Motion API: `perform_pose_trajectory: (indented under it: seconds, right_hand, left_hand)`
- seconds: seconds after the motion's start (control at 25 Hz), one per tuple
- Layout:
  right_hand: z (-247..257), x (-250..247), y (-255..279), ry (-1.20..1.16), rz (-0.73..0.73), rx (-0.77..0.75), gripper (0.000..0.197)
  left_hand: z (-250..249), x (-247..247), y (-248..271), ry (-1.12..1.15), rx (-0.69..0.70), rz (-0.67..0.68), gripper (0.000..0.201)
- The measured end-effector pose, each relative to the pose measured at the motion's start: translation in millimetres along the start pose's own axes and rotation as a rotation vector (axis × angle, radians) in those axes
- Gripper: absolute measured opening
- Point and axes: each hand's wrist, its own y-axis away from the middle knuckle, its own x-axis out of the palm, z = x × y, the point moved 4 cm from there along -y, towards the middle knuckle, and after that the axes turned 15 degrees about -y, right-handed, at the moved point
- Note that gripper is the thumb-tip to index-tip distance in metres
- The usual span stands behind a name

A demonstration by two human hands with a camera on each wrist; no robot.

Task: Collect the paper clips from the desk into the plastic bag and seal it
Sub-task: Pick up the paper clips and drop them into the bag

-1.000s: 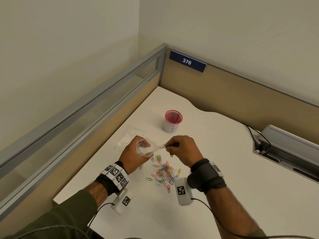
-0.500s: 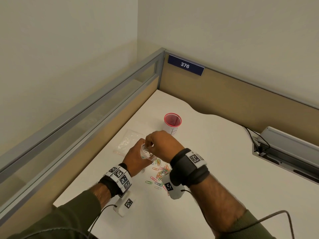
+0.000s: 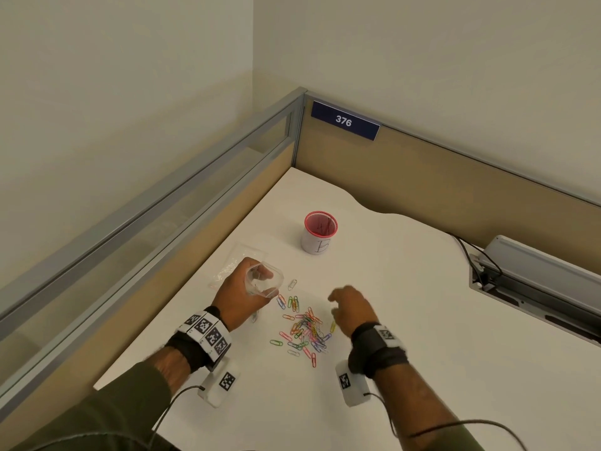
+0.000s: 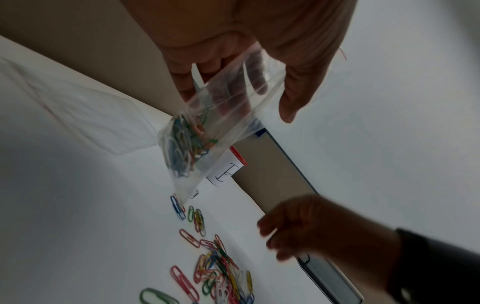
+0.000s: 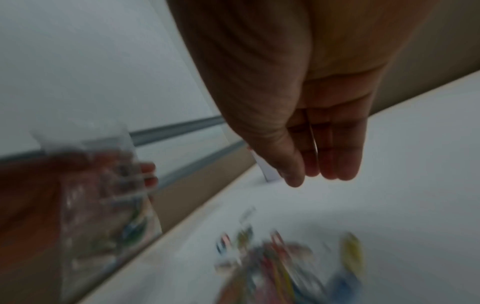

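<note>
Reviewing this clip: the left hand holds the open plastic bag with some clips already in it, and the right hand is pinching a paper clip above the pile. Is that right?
Not quite. The right hand pinches nothing: the right wrist view shows its fingers relaxed and bare above the pile of paper clips. The rest holds: the left hand holds the open plastic bag, with some clips inside, as the left wrist view shows.

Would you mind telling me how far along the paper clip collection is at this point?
Partly done: some clips already sit inside the plastic bag, which the left hand holds with its mouth open. The right hand is empty above the pile of paper clips on the desk. Most clips are left to collect, and the bag is unsealed.
</note>
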Motion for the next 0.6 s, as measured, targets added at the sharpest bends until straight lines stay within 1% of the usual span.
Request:
perform_pose_trajectory:
  seconds: [0.04, 0.08, 0.2, 0.32, 0.36, 0.48, 0.52, 0.6]
  right_hand:
    - [-13.3, 15.8, 1.9, 0.034, 0.036, 0.055, 0.033]
    - [-20.4, 30.9, 4.5, 0.071, 0.053, 0.073, 0.033]
    - [-19.6, 62.3, 9.8, 0.129, 0.05, 0.025, 0.023]
    - [-13.2, 66.2, 13.4, 0.031, 0.052, -0.011, 0.02]
    - [-14.2, 64.1, 14.5, 0.001, 0.041, 0.004, 0.025]
    - [-18.5, 63.3, 21.4, -0.001, 0.063, 0.071, 0.064]
    - [-17.2, 66.8, 22.3, 0.011, 0.084, 0.075, 0.074]
    - [-9.6, 74.3, 19.0, 0.018, 0.104, 0.054, 0.082]
  left_hand:
    - [-0.3, -2.1, 0.7, -0.005, -0.003, -0.007, 0.036]
    - [0.8, -3.8, 1.0, -0.008, -0.008, -0.015, 0.036]
    - [2.7, -4.6, 0.4, -0.002, -0.009, -0.016, 0.036]
    - [1.9, -5.0, 0.8, 0.006, -0.004, -0.024, 0.036]
    - [2.6, -5.9, 0.9, 0.004, -0.005, -0.028, 0.036]
    - [3.1, -6.8, 1.2, 0.01, -0.003, -0.041, 0.036]
    - [3.0, -6.3, 1.2, 0.008, -0.002, -0.042, 0.037]
    - [3.3, -5.1, 2.2, 0.0, -0.006, -0.038, 0.037]
